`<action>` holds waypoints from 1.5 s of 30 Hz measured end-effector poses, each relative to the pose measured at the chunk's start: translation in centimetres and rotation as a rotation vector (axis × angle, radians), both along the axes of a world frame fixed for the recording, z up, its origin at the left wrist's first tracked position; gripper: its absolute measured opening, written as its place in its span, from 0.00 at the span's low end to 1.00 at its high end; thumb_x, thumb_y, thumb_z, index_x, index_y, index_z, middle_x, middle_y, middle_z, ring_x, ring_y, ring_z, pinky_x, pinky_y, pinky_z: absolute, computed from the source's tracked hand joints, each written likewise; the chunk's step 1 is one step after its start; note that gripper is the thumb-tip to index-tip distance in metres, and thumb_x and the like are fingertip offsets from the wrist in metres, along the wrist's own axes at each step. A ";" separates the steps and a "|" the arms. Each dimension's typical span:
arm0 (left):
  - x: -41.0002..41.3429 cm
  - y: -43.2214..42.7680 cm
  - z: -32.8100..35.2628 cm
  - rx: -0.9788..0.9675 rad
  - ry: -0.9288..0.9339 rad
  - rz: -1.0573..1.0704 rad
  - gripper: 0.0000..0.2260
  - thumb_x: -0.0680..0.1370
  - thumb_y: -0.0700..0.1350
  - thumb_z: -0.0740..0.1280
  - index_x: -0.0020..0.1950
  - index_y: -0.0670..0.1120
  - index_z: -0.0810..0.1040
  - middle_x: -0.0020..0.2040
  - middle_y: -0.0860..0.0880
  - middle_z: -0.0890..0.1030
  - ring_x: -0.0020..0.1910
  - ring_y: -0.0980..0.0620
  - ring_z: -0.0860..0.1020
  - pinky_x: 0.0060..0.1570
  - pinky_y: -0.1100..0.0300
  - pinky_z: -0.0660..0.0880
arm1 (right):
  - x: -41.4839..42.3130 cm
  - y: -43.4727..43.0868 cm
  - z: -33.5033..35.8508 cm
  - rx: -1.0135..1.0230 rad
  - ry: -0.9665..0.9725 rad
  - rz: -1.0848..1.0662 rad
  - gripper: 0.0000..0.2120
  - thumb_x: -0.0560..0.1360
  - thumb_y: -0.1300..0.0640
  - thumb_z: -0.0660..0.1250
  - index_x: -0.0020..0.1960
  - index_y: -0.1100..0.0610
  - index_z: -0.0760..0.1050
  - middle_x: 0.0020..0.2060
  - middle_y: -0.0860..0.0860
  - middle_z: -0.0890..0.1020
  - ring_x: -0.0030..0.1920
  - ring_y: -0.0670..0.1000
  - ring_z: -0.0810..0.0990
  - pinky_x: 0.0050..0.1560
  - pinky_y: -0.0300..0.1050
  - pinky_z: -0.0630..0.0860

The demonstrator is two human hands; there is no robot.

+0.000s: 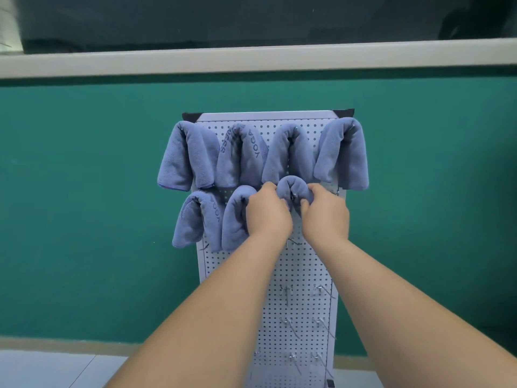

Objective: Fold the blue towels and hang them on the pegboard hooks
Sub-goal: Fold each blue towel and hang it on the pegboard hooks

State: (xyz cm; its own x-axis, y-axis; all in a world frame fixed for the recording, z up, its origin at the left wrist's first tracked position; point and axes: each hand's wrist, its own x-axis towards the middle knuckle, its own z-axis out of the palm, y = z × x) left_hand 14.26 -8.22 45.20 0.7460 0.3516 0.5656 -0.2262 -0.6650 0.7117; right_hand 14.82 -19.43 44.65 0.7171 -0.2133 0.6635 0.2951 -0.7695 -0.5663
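Note:
A white pegboard (302,264) stands against a green wall. Several folded blue towels hang over its upper hooks, one at the far left (184,158) and one at the far right (344,155). Two more hang in the second row at the left (195,219). A further blue towel (293,186) is draped over a second-row hook near the middle. My left hand (267,212) grips its left side and my right hand (324,212) grips its right side, so most of it is hidden behind my hands.
Bare metal hooks (321,323) stick out of the lower half of the pegboard in several rows. The green wall (84,191) runs behind it, with a pale ledge (251,57) above. A light floor (50,368) lies at the bottom left.

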 end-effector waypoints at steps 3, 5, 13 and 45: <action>0.6 -0.4 -1.3 -0.016 0.064 -0.005 0.03 0.80 0.41 0.63 0.46 0.46 0.73 0.40 0.49 0.77 0.39 0.47 0.73 0.38 0.54 0.67 | 0.7 -0.2 -1.4 -0.059 0.001 -0.001 0.05 0.80 0.58 0.64 0.52 0.52 0.78 0.41 0.50 0.79 0.39 0.56 0.71 0.37 0.49 0.64; 0.5 -0.2 -2.7 0.068 0.068 -0.006 0.03 0.82 0.43 0.64 0.49 0.46 0.73 0.42 0.48 0.77 0.40 0.46 0.76 0.38 0.54 0.71 | 0.6 -0.7 -2.9 -0.093 -0.039 0.020 0.03 0.80 0.57 0.65 0.52 0.51 0.77 0.39 0.47 0.76 0.38 0.56 0.71 0.37 0.49 0.64; -0.8 0.7 -10.0 0.101 -0.103 -0.161 0.18 0.83 0.49 0.66 0.73 0.54 0.73 0.62 0.55 0.82 0.58 0.52 0.81 0.59 0.51 0.79 | -0.8 -1.6 -8.9 -0.097 -0.020 0.097 0.26 0.83 0.52 0.64 0.79 0.51 0.64 0.71 0.48 0.77 0.66 0.54 0.77 0.58 0.54 0.78; -18.4 10.3 -49.5 0.532 1.145 -0.528 0.31 0.78 0.54 0.75 0.79 0.57 0.69 0.74 0.52 0.76 0.72 0.47 0.75 0.68 0.51 0.74 | -19.2 -0.6 -53.2 -0.629 1.271 0.520 0.18 0.80 0.49 0.66 0.68 0.51 0.77 0.60 0.51 0.77 0.65 0.58 0.78 0.62 0.55 0.79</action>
